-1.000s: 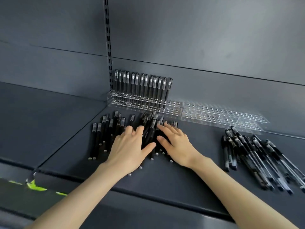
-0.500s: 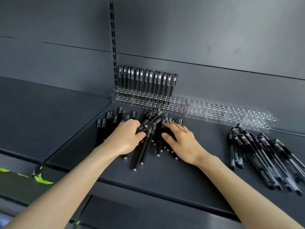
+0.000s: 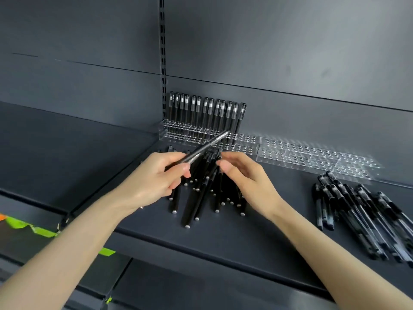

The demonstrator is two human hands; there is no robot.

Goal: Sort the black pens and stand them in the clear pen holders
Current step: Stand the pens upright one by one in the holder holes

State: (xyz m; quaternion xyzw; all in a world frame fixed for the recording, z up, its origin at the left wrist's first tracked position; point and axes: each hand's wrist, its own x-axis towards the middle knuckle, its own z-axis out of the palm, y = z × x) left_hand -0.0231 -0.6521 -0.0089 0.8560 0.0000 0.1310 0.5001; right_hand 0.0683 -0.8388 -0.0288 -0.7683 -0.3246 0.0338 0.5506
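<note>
dark grey sheet metal fills the head view: a matte shelf [image 3: 245,242], a flat back wall [image 3: 290,52] of the same finish, and a slotted upright rail [image 3: 162,63] running down to the shelf's back edge. just right of the rail's foot, against the wall, sits the left holder [image 3: 176,130], a stepped clear plastic block drilled with rows of round holes. its rear row carries the standing pens [image 3: 207,113], slim black barrels upright side by side, each with a translucent cap and a pale band under it. the right holder [image 3: 312,158] lies just beside it, the same clear drilled plastic, lower and wider, glinting. in front of the left holder the pile [image 3: 201,204] of loose black pens lies on the shelf, matte round sticks fanned and overlapping, their small silvery end buttons toward the front edge. the left hand [image 3: 154,182] is above the pile's left side, fingers curled round a pen [image 3: 210,145] with the thumb pressed on it; the pen slants up and right, its far end reaching across the front of the left holder. the right hand [image 3: 248,180] hovers over the pile's right side, fingers bent, thumb tip and fingertips close together at the pens' upper ends; whether it pinches one cannot be told. well to the right lies a heap of clear-barrel pens [image 3: 362,218], glossier, with black grips. bright green tape [image 3: 40,230] shows on a lower level at bottom left.
</note>
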